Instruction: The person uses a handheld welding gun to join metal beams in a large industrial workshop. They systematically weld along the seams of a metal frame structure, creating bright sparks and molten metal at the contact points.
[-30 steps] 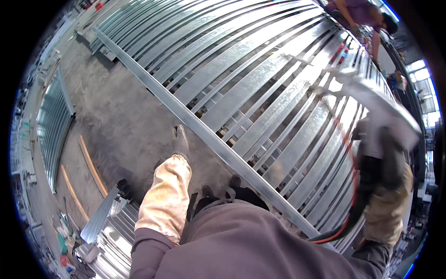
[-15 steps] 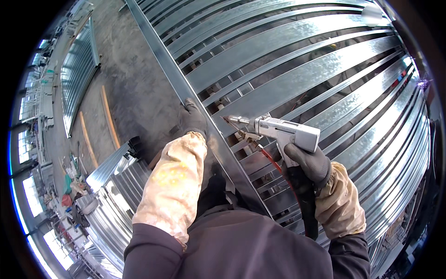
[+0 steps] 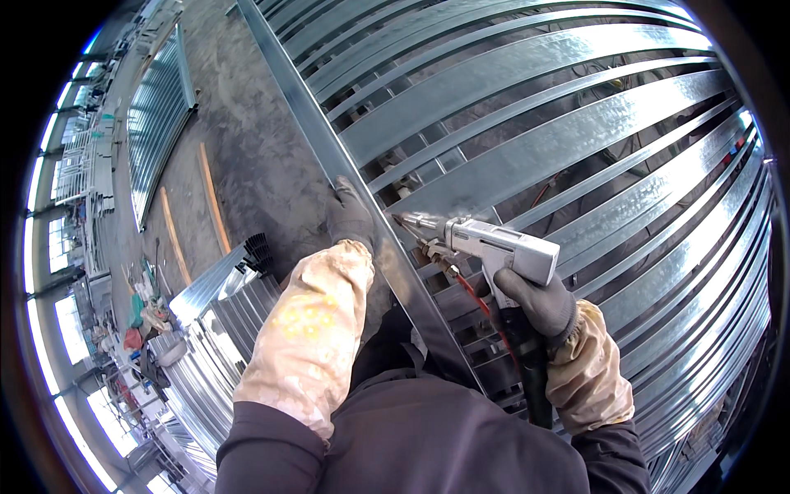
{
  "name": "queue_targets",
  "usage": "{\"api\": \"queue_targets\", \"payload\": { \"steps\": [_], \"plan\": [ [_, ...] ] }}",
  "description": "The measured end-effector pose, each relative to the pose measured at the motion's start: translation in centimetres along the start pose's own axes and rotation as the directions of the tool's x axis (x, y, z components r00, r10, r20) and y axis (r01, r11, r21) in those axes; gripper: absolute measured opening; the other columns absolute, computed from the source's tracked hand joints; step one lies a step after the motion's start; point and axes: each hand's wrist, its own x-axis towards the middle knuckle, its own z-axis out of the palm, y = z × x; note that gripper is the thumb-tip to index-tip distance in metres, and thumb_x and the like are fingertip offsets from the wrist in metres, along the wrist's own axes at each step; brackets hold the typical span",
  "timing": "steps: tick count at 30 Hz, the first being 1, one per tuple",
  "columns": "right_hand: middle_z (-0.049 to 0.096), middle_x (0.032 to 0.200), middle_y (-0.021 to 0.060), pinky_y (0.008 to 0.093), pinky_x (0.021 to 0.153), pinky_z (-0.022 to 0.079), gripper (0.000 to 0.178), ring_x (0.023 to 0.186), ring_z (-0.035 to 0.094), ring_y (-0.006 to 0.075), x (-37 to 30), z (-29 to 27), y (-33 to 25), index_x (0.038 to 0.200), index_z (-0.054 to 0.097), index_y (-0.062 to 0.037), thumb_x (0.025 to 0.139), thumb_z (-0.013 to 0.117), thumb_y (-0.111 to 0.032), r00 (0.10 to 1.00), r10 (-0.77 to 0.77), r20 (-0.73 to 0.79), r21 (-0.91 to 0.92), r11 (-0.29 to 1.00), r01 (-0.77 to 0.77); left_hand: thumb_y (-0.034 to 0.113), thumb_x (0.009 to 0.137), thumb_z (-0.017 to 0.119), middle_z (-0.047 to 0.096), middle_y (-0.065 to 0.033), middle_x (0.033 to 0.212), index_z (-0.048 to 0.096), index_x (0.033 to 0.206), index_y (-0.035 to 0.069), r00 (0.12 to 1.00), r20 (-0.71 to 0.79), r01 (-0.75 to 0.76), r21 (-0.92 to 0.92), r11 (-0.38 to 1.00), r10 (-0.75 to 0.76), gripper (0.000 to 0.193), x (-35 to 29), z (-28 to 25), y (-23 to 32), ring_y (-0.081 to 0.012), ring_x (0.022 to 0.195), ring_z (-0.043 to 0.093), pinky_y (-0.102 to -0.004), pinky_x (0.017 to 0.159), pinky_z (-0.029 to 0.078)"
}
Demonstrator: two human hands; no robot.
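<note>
A silver handheld welding gun (image 3: 504,247) with a pointed copper-coloured nozzle is in my right hand (image 3: 539,300). My gloved fingers wrap its grip, and a red hose and a thick black cable run down from it. The nozzle tip points left, close to the joint between a wide galvanized slat (image 3: 494,183) and the long steel side rail (image 3: 325,148); whether it touches is unclear. My left hand (image 3: 350,216), in a dark grey glove, holds the outer edge of that rail across from the nozzle, some fingers hidden. Beige sleeve covers are on both forearms.
Parallel metal slats spread across the right side, with gaps and cables beneath. At lower left lies a stack of metal profiles (image 3: 239,325). Two wooden strips (image 3: 214,198) and a ribbed metal panel (image 3: 160,123) are on the concrete floor farther left.
The view has shifted slightly, so the surroundings sit farther right. My right hand has brought the welding gun a little left, its nozzle nearer the rail. My left hand stays at the rail.
</note>
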Motion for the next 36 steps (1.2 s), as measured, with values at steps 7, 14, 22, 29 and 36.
{"api": "queue_targets", "payload": {
  "steps": [7,14,22,29,36],
  "plan": [
    [0.066,0.093,0.0062,0.0276,0.065,0.053,0.033,0.076,0.064,0.0131,1.0,0.0,0.7,0.119,0.060,0.0015,0.096,0.060,-0.021,0.999,0.043,-0.019,-0.037,0.998,-0.044,0.048,0.104,0.036,0.063,-0.0337,0.113,0.058,0.118,-0.010,1.000,-0.005,-0.023,-0.041,0.999,0.023,0.064,0.3,0.3,-0.9,-0.0495,0.108,0.058,-0.0494,0.091,0.046],
    [0.065,0.106,0.0055,0.0306,0.087,0.047,0.039,0.099,0.059,0.0142,1.1,-0.4,0.4,0.126,0.058,0.0017,0.095,0.062,-0.021,0.998,0.062,-0.020,-0.071,0.995,-0.063,0.049,0.104,0.035,0.063,-0.0338,0.112,0.057,0.118,-0.010,1.000,-0.020,-0.008,-0.016,1.000,0.007,0.065,0.2,0.1,-0.5,-0.0494,0.107,0.059,-0.0498,0.091,0.047],
    [0.066,0.094,0.0039,0.0240,0.061,0.051,0.041,0.072,0.061,0.0083,1.4,0.3,0.0,0.131,0.055,0.0009,0.096,0.061,-0.020,0.999,0.044,0.012,-0.049,0.998,-0.044,0.047,0.104,0.036,0.064,-0.0320,0.110,0.057,0.118,-0.008,0.999,-0.031,-0.046,-0.098,0.994,0.043,0.061,3.4,1.1,-6.1,-0.0478,0.104,0.061,-0.0495,0.088,0.047],
    [0.067,0.090,0.0041,0.0241,0.062,0.050,0.038,0.073,0.061,0.0089,1.0,-0.3,-0.1,0.129,0.056,0.0006,0.096,0.058,-0.019,0.999,0.044,-0.001,-0.078,0.996,-0.044,0.045,0.104,0.036,0.065,-0.0309,0.110,0.058,0.117,-0.008,1.000,-0.003,-0.027,-0.052,0.998,0.027,0.058,0.7,0.9,-1.2,-0.0466,0.102,0.062,-0.0485,0.087,0.048],
    [0.064,0.107,0.0054,0.0281,0.083,0.047,0.041,0.095,0.058,0.0128,0.8,-0.4,0.3,0.131,0.055,0.0007,0.096,0.061,-0.020,1.000,0.020,0.015,-0.097,0.995,-0.018,0.045,0.104,0.036,0.064,-0.0321,0.109,0.057,0.114,-0.009,0.998,0.032,-0.051,-0.069,0.996,0.053,0.059,1.2,0.6,-1.6,-0.0477,0.101,0.061,-0.0500,0.085,0.047]
  ]
}}
